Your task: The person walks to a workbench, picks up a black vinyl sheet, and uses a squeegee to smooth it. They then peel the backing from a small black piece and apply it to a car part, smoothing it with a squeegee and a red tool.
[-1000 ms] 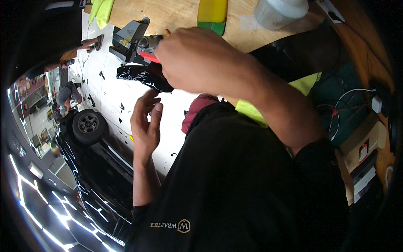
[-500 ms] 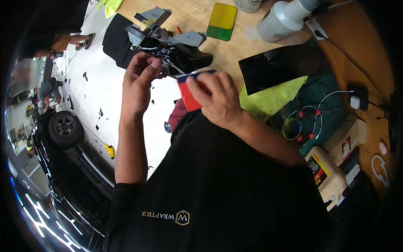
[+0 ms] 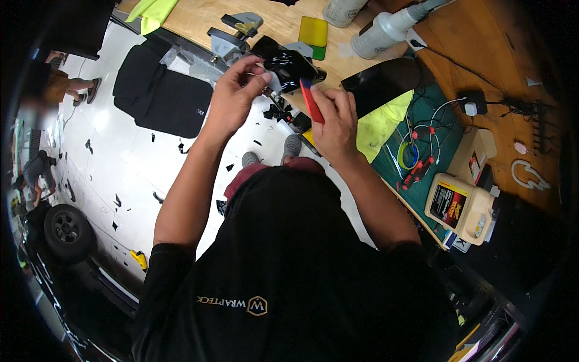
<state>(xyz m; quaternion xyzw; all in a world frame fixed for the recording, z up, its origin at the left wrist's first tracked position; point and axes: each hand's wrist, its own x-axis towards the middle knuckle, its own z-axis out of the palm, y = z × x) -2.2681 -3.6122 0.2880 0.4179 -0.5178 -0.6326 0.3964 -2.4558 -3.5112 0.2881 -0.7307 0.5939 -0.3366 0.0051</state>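
A glossy black curved piece (image 3: 286,63) rests on a grey bench clamp (image 3: 229,45) at the bench edge. My left hand (image 3: 240,96) is closed at the piece's lower left, pinching a pale, thin edge of film on it. My right hand (image 3: 335,127) grips a red squeegee (image 3: 311,102) with a dark blue edge, its tip against the piece's lower right. Right of these lie a black sheet (image 3: 381,81) and a lime cloth (image 3: 380,130); behind them are yellow and green pads (image 3: 312,33).
Right: white bottles (image 3: 377,42), tools with cables (image 3: 416,169) on a green mat, a beige jug (image 3: 458,208). Left: a black cover (image 3: 157,90) and scraps on the white floor, a car wheel (image 3: 66,232), two co-workers (image 3: 36,172) (image 3: 75,87).
The view has shifted, showing my feet and more floor. Both hands have risen toward the black piece; the squeegee has turned upright, and my left fingers have closed on the piece's edge.
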